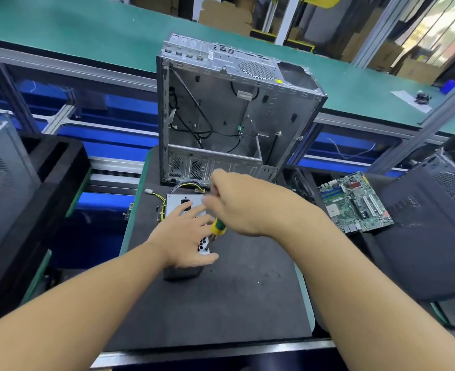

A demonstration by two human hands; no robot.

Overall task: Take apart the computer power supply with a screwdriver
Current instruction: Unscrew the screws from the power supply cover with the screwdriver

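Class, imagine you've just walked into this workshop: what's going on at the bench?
A person is working on a silver metal power supply box lying on the black foam mat. The left hand presses flat on top of it, while the right hand grips a yellow-and-green-handled screwdriver angled down toward its right edge. Behind stands an open grey metal computer case; a green circuit board lies to the right.
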